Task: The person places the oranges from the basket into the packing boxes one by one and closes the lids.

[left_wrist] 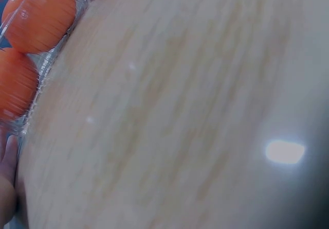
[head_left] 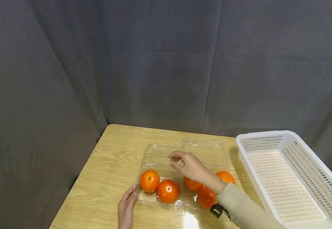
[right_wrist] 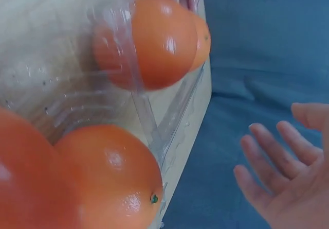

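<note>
Two oranges sit in the left clear plastic clamshell box, whose lid lies folded back. My left hand is at that box's left side, its fairly straight fingertips touching the edge. Over the two boxes, my right hand hovers with loosely bent fingers and nothing in them. The right clear box beside it holds three visible oranges, partly hidden by my right forearm; its lid is also folded back. In the right wrist view, the fingers of my right hand are spread apart.
A white perforated plastic basket stands on the right of the wooden table, close to the right box. A grey curtain hangs behind the table and along its left side.
</note>
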The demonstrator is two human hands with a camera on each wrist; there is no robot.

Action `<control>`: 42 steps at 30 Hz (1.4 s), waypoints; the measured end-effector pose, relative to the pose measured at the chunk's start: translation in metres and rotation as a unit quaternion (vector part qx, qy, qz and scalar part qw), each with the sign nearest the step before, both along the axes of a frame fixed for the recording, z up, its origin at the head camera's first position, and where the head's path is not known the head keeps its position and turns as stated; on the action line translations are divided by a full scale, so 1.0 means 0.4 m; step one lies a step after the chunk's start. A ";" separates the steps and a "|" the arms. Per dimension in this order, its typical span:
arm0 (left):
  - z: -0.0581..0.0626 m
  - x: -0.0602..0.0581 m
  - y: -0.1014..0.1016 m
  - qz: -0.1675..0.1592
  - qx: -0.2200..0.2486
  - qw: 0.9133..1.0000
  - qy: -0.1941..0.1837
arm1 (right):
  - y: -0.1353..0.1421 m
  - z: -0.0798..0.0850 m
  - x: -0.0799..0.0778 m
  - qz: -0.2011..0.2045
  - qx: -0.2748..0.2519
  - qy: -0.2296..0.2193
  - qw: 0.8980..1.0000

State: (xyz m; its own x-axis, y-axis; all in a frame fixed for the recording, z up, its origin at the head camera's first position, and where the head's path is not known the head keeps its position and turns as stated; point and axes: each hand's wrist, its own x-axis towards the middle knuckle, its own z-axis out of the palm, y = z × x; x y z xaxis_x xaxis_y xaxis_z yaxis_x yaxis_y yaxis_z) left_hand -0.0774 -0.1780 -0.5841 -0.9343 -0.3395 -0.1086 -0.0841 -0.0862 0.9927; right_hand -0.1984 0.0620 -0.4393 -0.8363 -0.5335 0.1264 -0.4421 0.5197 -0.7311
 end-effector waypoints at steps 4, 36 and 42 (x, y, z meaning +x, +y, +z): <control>0.002 -0.004 -0.006 0.003 -0.005 1.000 0.002 | -0.023 -0.002 -0.050 0.023 -0.024 -0.008 0.999; -0.004 -0.005 0.001 0.004 -0.001 1.000 -0.014 | -0.120 -0.115 -0.278 -0.055 0.055 -0.130 0.989; -0.004 -0.004 0.000 0.018 0.006 1.000 0.017 | -0.129 -0.136 -0.295 -0.050 0.092 -0.130 0.986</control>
